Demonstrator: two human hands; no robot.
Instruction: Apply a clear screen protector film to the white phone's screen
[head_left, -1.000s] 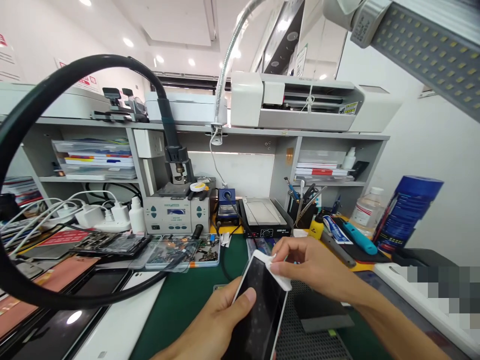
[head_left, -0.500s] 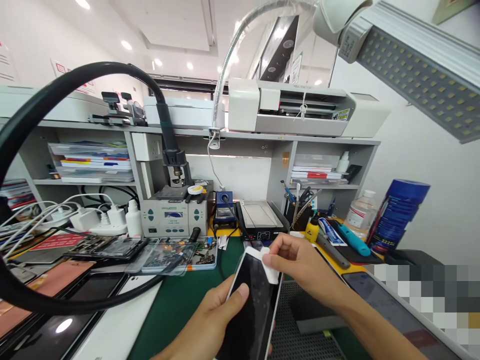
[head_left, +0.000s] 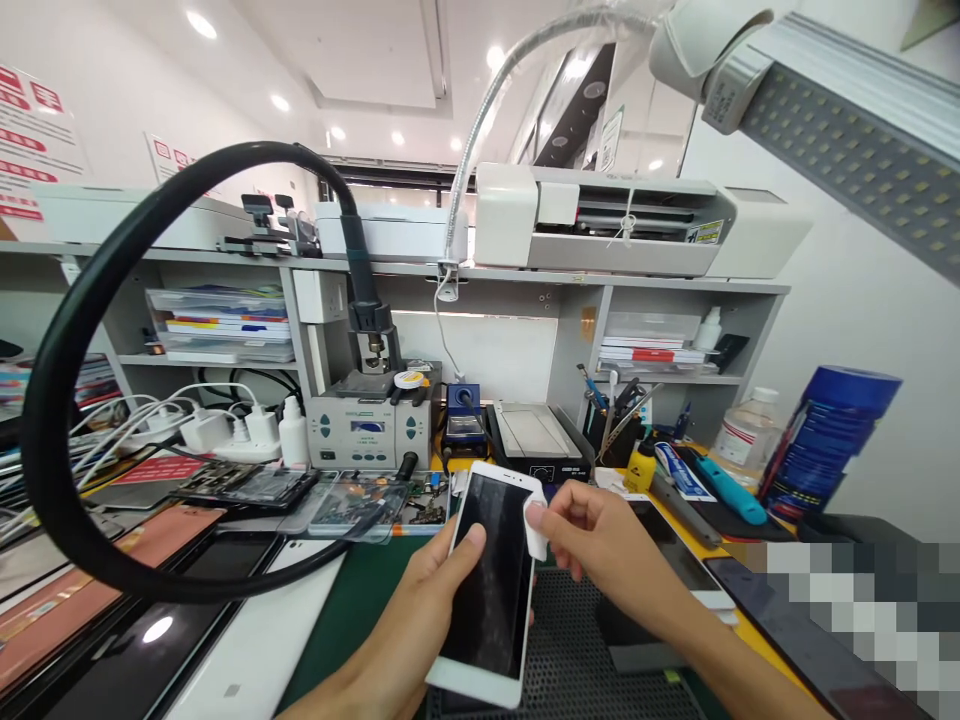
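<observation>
A white smartphone (head_left: 491,590) with a dark, smudged screen is held upright and slightly tilted in my left hand (head_left: 420,610). The thumb lies along the screen's left edge, and fingertips show at the right side of the phone. My right hand (head_left: 600,535) pinches a small white wipe (head_left: 537,528), which touches the phone's upper right edge. Below the phone lies a dark perforated mat (head_left: 570,640) on the green work surface (head_left: 352,600).
A black hose (head_left: 45,400) loops across the left, over several phones and panels. Behind stand a hot-air station (head_left: 367,430), a soldering station (head_left: 463,415) and a flat heating plate (head_left: 532,430). A yellow bottle (head_left: 640,467) and a clear bottle (head_left: 744,435) stand right; an LED lamp (head_left: 855,140) hangs above.
The wipe has moved from across the phone's top to its upper right edge. The phone has tilted so its bottom edge now shows. The whole view has shifted a little left.
</observation>
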